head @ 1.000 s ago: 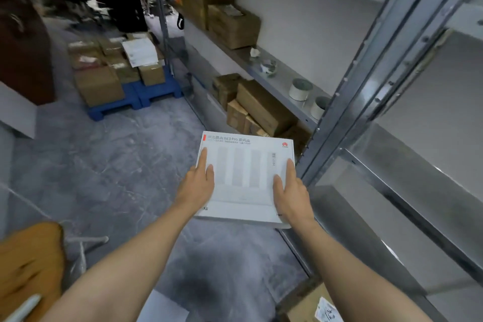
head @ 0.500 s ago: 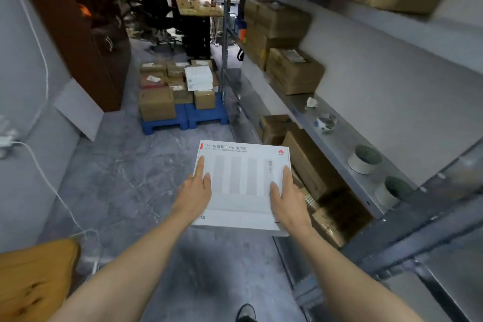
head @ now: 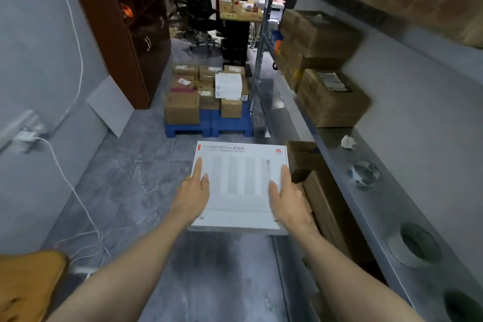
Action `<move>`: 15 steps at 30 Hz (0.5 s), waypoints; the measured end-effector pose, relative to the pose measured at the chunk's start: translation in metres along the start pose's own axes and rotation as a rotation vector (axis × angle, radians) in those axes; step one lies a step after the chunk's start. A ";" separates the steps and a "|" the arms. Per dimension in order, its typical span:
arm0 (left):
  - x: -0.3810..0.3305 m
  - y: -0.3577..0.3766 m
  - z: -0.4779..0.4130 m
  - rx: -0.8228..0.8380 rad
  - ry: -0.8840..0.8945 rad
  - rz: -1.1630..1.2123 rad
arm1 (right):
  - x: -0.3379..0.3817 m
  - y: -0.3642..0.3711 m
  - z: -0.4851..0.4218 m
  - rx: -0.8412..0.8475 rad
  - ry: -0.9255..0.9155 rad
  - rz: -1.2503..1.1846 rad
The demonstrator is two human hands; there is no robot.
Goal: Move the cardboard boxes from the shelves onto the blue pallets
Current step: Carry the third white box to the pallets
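Clasping the white box by its sides, left hand and right hand should carry it level to the blue pallets

floor: grey marble | cabinet: brown | office chair: black

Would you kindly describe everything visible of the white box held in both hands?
The white box is flat, rectangular, seemingly cardboard, and closed. Its top shows grey vertical bars, a red stripe at the far left corner, a red logo at the far right and a line of print. It is held roughly level above the floor; the left hand grips its left edge, the right hand its right edge.
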State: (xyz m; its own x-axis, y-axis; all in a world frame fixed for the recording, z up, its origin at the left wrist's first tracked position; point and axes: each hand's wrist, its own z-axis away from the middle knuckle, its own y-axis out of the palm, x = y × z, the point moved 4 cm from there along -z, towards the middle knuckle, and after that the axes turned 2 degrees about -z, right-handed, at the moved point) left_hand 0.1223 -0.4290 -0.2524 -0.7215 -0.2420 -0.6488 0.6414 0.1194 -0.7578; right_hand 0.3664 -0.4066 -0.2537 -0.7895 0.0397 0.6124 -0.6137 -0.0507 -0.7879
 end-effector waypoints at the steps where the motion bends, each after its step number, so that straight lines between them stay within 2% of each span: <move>1: 0.001 0.001 -0.012 -0.004 -0.004 -0.006 | 0.002 0.004 -0.013 0.005 -0.012 -0.017; 4: 0.006 0.004 -0.052 -0.018 -0.019 -0.009 | 0.009 0.017 -0.056 0.024 -0.040 -0.076; 15: 0.017 -0.020 -0.263 -0.012 -0.011 -0.055 | 0.075 0.051 -0.248 0.013 -0.060 -0.030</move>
State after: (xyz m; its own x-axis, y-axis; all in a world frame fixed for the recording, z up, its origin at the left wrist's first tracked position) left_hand 0.0287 -0.1827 -0.2670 -0.7529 -0.2588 -0.6051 0.5973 0.1172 -0.7934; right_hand 0.2761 -0.1587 -0.2641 -0.7693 -0.0182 0.6387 -0.6366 -0.0635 -0.7686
